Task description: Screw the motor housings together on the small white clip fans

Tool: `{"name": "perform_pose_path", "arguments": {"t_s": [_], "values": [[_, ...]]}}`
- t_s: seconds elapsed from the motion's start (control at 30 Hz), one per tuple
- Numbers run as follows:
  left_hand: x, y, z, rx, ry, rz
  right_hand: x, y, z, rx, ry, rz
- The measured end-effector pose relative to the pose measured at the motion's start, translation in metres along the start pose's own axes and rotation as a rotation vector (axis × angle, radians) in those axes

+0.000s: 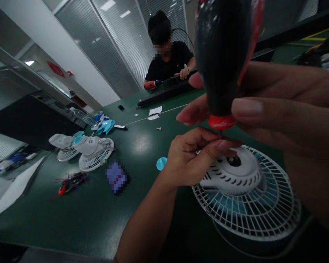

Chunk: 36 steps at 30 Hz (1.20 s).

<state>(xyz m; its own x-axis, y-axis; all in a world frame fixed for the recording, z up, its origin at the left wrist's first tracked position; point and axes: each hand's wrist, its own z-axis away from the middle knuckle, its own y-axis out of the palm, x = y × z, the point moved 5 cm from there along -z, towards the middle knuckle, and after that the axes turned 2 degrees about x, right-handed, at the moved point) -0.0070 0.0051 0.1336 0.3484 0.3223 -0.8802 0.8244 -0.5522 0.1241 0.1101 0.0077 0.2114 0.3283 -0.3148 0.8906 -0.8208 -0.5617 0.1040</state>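
A black screwdriver with a red collar (222, 65) stands upright over a white fan (235, 175), which lies grille down with blue blades inside. My right hand (276, 109) holds the screwdriver's handle between thumb and fingers. Below the collar, my left hand (192, 157) pinches around the thin shaft, close above the fan's motor housing. The shaft's tip is hidden behind the left fingers. A dark round opening shows in the housing beside them.
Two more white fans (95, 155) lie at the left, near blue parts (105, 126), bundled wires (71, 182) and a blurred purple item (116, 177). A blue disc (161, 163) is beside my left wrist. Across the green table (98, 226) sits a person (170, 60) with a red tool.
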Motion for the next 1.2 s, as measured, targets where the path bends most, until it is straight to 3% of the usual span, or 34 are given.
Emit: {"name": "perform_pose_path", "arguments": {"t_s": [0.07,0.23,0.5,0.6,0.67,0.87,1.03,1.2], "values": [[-0.001,0.001,0.0,0.023,-0.001,0.002,-0.001,-0.002,0.001,0.018,-0.011,-0.023],[0.002,-0.001,0.0,0.012,-0.032,-0.037,0.003,-0.01,0.002,0.038,-0.201,0.211],[0.008,-0.003,-0.002,-0.04,-0.029,-0.053,-0.006,-0.01,-0.005,-0.149,-0.242,0.202],[0.004,-0.002,-0.001,-0.011,-0.007,-0.12,-0.008,-0.004,-0.006,-0.145,-0.301,0.195],[0.003,-0.002,-0.001,0.001,-0.01,-0.141,-0.009,-0.001,-0.005,-0.083,-0.281,0.182],[0.005,-0.002,0.001,0.018,-0.016,-0.068,-0.003,-0.002,0.0,0.005,-0.015,0.104],[0.003,-0.002,0.003,0.062,-0.058,-0.093,0.002,-0.007,0.007,0.098,-0.051,0.132],[0.005,-0.003,0.004,0.041,-0.084,-0.14,-0.002,-0.015,0.011,0.005,-0.079,0.224]]}}
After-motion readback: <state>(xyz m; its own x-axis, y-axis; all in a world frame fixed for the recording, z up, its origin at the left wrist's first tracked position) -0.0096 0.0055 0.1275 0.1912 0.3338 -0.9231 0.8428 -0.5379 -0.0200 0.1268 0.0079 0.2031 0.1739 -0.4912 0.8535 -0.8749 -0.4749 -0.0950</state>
